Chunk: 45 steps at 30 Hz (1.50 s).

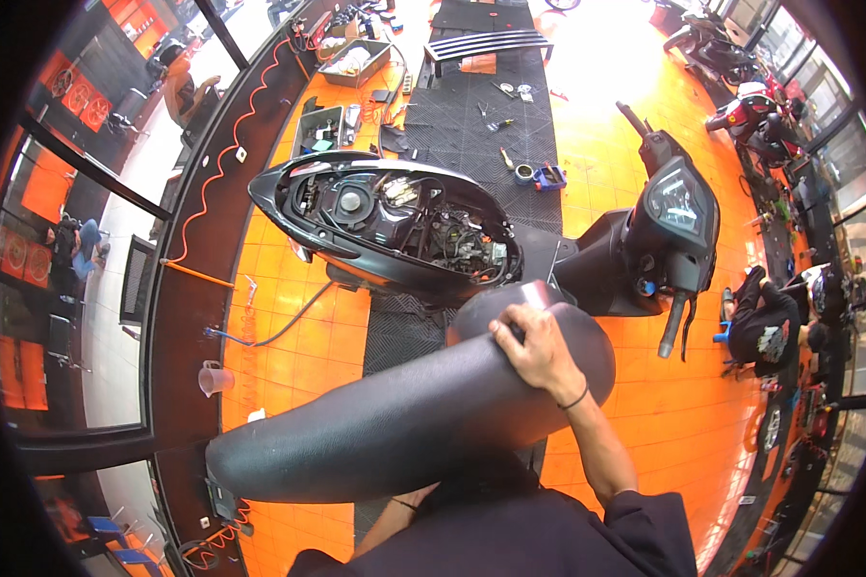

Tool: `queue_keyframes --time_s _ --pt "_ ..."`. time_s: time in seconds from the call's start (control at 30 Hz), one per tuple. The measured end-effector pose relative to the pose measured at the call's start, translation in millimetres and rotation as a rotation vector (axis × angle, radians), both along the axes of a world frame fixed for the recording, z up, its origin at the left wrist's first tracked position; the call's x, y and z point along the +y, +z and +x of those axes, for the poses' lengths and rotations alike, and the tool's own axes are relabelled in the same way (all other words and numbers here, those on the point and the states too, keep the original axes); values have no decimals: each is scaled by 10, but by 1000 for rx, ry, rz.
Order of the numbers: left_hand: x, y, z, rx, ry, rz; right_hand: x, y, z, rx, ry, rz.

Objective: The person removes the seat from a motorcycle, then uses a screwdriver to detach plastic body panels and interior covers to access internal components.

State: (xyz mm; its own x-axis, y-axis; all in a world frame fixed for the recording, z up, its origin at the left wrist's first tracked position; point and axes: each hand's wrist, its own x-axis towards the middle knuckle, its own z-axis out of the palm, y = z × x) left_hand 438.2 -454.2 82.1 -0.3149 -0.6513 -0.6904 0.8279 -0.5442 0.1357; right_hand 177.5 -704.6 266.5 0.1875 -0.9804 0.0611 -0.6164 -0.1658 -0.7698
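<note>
A long black padded scooter seat lies across the view just above my body. My right hand grips its upper edge near the wider right end, fingers curled on the padding. My left forearm runs up under the seat, which hides that hand. Beyond the seat stands a black scooter with its seat opening exposed, showing a round cap and wiring. Its handlebar head is to the right.
Bins of tools, a low striped bench and small containers lie beyond the scooter. A hose and jug are left. A seated person and parked motorbikes line the right. Glass partition at far left.
</note>
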Motion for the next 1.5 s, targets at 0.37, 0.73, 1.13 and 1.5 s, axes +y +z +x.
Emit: queue_keyframes --time_s 0.37,0.73,1.13,1.5 --pt "-2151 -642 -126 14 -79 142 -2368 -493 -591 -9 -61 67" --pt "-3508 -1012 -457 27 -40 246 -4189 -1724 -522 13 -15 348" --pt "-4250 -749 -469 -161 -2 296 -5087 -2472 173 -20 72 527" --pt "-4411 -1074 -286 -244 -112 270 -5122 -3312 -214 280 -57 528"
